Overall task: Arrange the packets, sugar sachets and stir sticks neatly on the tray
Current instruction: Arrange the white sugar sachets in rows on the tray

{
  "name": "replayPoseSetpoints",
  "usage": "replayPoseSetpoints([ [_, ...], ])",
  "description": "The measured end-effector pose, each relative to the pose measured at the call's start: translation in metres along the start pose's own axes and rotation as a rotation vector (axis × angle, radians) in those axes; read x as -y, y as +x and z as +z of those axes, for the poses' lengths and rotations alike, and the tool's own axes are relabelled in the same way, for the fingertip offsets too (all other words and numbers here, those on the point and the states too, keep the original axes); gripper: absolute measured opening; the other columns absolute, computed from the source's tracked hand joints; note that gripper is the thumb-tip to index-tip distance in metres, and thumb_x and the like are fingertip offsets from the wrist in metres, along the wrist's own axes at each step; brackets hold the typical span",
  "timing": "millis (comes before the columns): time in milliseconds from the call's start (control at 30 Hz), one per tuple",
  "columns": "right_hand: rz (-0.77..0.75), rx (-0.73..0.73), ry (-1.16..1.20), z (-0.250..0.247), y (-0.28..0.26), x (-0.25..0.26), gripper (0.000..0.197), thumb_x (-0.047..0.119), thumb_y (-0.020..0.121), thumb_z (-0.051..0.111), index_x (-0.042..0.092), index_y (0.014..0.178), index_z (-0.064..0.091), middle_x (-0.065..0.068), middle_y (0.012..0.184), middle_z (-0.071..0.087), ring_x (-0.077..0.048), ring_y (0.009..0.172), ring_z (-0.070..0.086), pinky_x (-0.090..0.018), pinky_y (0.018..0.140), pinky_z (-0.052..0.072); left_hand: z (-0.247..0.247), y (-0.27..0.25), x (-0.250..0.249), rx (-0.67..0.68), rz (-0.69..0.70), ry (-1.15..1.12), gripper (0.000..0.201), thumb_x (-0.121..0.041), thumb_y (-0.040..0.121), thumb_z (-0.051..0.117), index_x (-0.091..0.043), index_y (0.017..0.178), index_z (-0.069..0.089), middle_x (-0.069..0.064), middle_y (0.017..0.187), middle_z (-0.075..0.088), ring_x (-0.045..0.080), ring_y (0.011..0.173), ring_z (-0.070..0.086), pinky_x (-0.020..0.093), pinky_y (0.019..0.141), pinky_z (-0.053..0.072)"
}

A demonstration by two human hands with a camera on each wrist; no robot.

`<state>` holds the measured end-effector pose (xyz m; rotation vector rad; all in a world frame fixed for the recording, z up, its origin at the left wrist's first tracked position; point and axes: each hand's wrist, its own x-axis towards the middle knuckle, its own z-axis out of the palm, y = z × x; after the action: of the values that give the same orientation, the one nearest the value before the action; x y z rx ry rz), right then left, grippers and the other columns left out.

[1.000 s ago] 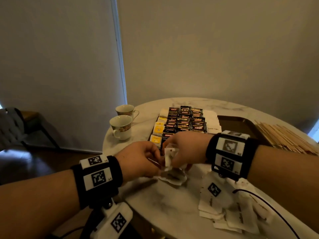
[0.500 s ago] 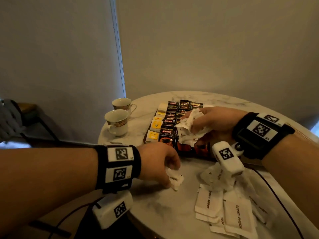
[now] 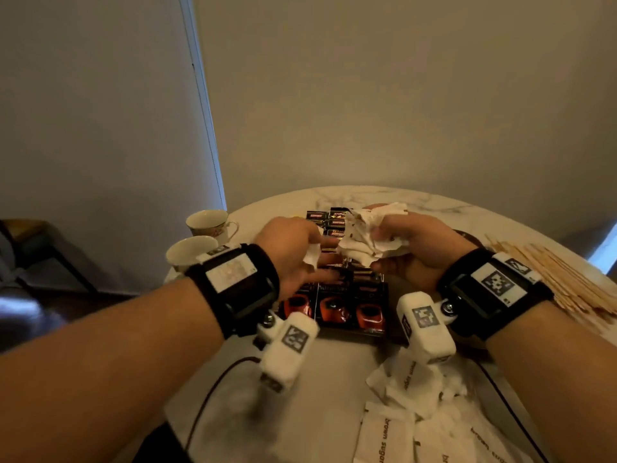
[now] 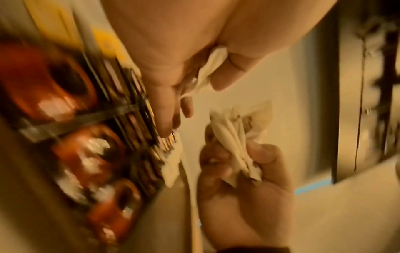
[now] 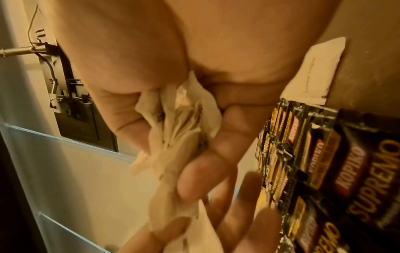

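Gathering sugar sachets [image 3: 374, 238] over the tray [image 3: 350, 332], the right hand [image 3: 417, 248] is clutching a bunch while the left hand [image 3: 293, 248] is pinching 1 [image 3: 312, 259] to add.

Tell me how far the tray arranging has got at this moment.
Roughly midway. Done: coffee packets stand in rows on the tray. In hand: the right hand grips a bunch of sugar sachets; the left hand holds one more. Left: brown sugar sachets loose on the table, stir sticks piled beside the tray.
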<state>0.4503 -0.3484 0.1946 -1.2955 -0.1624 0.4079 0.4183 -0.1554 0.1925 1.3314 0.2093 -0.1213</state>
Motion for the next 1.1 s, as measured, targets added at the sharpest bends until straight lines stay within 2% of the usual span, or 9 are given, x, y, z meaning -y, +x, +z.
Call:
replayPoseSetpoints([
  [67, -0.018, -0.007, -0.048, 0.004, 0.006, -0.001, 0.029, -0.006, 0.088, 0.050, 0.011, 0.105, 0.068, -0.014, 0.089, 0.073, -0.027, 0.071, 0.071, -0.030, 0.052, 0.057, 0.017, 0.011, 0.003, 0.102, -0.018, -0.148, 0.038, -0.011, 0.097, 0.048, 0.000, 0.130, 0.063, 0.023, 0.126, 0.068, 0.040, 0.104, 0.071, 0.057, 0.085, 0.057],
  [200, -0.084, -0.107, -0.200, 0.005, 0.022, 0.002, 0.026, -0.006, 0.088, 0.056, 0.007, 0.109, 0.063, -0.013, 0.087, 0.069, -0.025, 0.068, 0.069, -0.032, 0.052, 0.054, 0.043, 0.032, 0.008, 0.334, -0.128, -0.391, 0.057, -0.051, 0.099, 0.053, -0.006, 0.131, 0.069, 0.019, 0.143, 0.060, 0.027, 0.118, 0.058, 0.038, 0.113, 0.039],
  [233, -0.099, -0.128, -0.263, 0.004, 0.026, 0.003, 0.022, -0.003, 0.089, 0.057, 0.009, 0.106, 0.063, -0.010, 0.085, 0.070, -0.024, 0.069, 0.069, -0.032, 0.054, 0.054, 0.047, 0.037, 0.008, 0.358, -0.139, -0.400, 0.059, -0.055, 0.099, 0.055, -0.005, 0.126, 0.072, 0.021, 0.136, 0.065, 0.024, 0.115, 0.062, 0.031, 0.107, 0.045],
  [300, -0.096, -0.116, -0.391, 0.000, 0.032, 0.005, 0.016, 0.002, 0.091, 0.059, 0.013, 0.102, 0.064, -0.007, 0.081, 0.072, -0.022, 0.068, 0.070, -0.032, 0.055, 0.053, 0.053, 0.045, 0.010, 0.347, -0.120, -0.338, 0.047, -0.047, 0.097, 0.062, -0.006, 0.117, 0.074, 0.021, 0.113, 0.074, 0.029, 0.095, 0.074, 0.038, 0.083, 0.061],
  [400, -0.046, -0.060, -0.499, -0.005, 0.038, 0.009, 0.020, 0.007, 0.088, 0.070, 0.014, 0.107, 0.066, -0.012, 0.091, 0.075, -0.028, 0.077, 0.072, -0.034, 0.058, 0.056, 0.051, 0.061, 0.016, 0.288, -0.104, -0.217, 0.040, -0.035, 0.096, 0.067, -0.008, 0.125, 0.069, 0.020, 0.106, 0.074, 0.035, 0.084, 0.073, 0.044, 0.070, 0.060],
  [567, -0.017, 0.011, -0.376, -0.016, 0.045, 0.018, 0.037, 0.008, 0.083, 0.080, 0.006, 0.118, 0.066, -0.021, 0.109, 0.074, -0.038, 0.096, 0.074, -0.040, 0.074, 0.063, 0.040, 0.079, 0.018, 0.196, -0.090, -0.248, 0.037, -0.027, 0.098, 0.066, -0.003, 0.125, 0.067, 0.023, 0.109, 0.075, 0.037, 0.084, 0.074, 0.046, 0.064, 0.062],
  [767, -0.070, -0.043, -0.223, -0.014, 0.046, 0.009, 0.028, 0.002, 0.086, 0.074, 0.003, 0.113, 0.071, -0.019, 0.104, 0.076, -0.027, 0.081, 0.075, -0.029, 0.062, 0.062, 0.032, 0.085, 0.025, 0.081, -0.022, -0.288, 0.035, -0.026, 0.099, 0.066, -0.004, 0.126, 0.067, 0.020, 0.115, 0.075, 0.040, 0.102, 0.074, 0.048, 0.076, 0.062],
  [900, -0.096, -0.137, -0.135, -0.021, 0.045, 0.000, 0.023, -0.001, 0.089, 0.069, 0.003, 0.112, 0.071, -0.018, 0.104, 0.077, -0.027, 0.083, 0.074, -0.033, 0.072, 0.063, 0.026, 0.082, 0.024, 0.062, 0.020, -0.323, 0.019, -0.019, 0.100, 0.065, -0.007, 0.114, 0.067, 0.019, 0.105, 0.077, 0.032, 0.082, 0.076, 0.040, 0.058, 0.063],
  [1100, -0.113, -0.203, 0.005, -0.023, 0.044, -0.005, 0.014, 0.008, 0.090, 0.071, 0.002, 0.103, 0.072, -0.014, 0.089, 0.076, -0.018, 0.074, 0.073, -0.023, 0.060, 0.060, 0.025, 0.076, 0.014, 0.035, 0.079, -0.355, 0.029, -0.016, 0.097, 0.068, 0.004, 0.118, 0.066, 0.020, 0.095, 0.077, 0.027, 0.066, 0.074, 0.034, 0.052, 0.061],
])
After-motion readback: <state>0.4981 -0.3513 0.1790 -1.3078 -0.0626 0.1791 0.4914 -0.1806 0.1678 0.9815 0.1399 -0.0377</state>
